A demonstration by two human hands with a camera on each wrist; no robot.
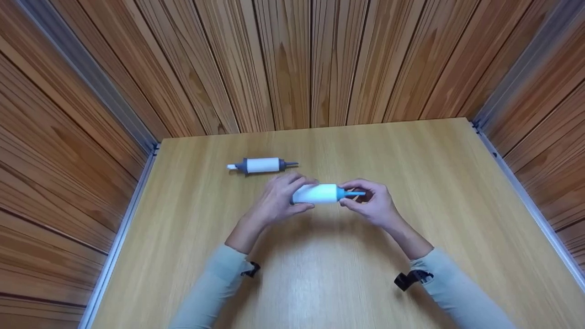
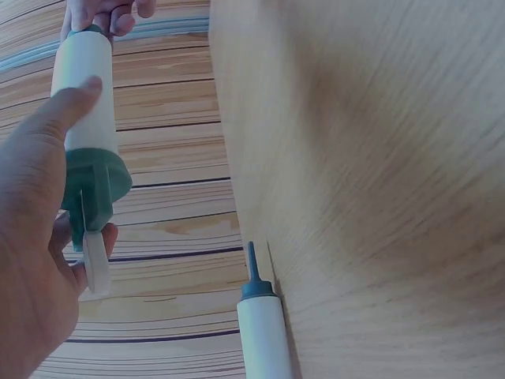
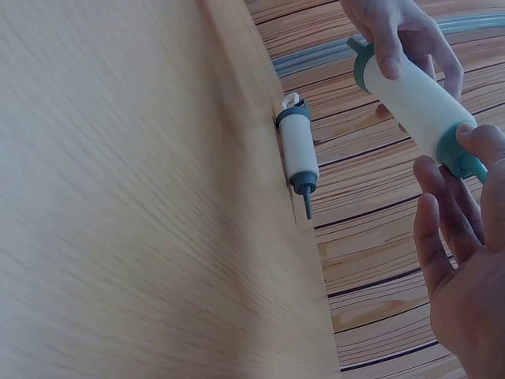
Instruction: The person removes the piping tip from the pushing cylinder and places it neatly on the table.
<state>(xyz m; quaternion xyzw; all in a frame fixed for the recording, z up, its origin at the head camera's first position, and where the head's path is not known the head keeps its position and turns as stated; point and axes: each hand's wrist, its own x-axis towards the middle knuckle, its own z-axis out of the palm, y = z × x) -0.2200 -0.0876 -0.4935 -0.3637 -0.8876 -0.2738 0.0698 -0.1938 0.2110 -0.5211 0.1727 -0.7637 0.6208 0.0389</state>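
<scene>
My left hand grips a white nozzle bottle by its barrel, near the left end, with the bottle lying level above the table. In the left wrist view, a teal collar with a bracket and a small white flap shows at that end. On the right, my right hand pinches the teal cap at the base of the thin nozzle between thumb and fingers. The nozzle points right, towards the palm. In the right wrist view, the other fingers spread below the cap.
A second white nozzle bottle with dark blue-grey ends lies on its side on the wooden table, just beyond the left hand. Its nozzle points right. Wood-panelled walls and metal rails border the table.
</scene>
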